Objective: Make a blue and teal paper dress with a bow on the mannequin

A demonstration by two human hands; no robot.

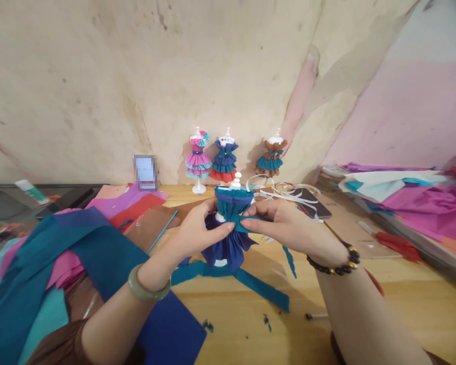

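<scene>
On my feed, a miniature mannequin (236, 182) is upright near the centre, its crinkled teal bodice (228, 206) gathered above a flared navy skirt (226, 248). The left hand (201, 223) grips it at the waist, thumb pressed in front, other fingertips hidden; the right hand (279, 220) pinches a flat teal strip (240, 226). 3 ruffled mannequins (225, 159) stand at 12 o'clock. At 9 o'clock, I can't make out a glossy brown packet's (146, 225) contents.

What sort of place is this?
Probably a craft corner or small workshop. Three dressed-up miniature mannequins stand by the wall, coloured sheets of paper or cloth are heaped on both sides, and the person's left hand and right hand are on a fourth mannequin.
</scene>
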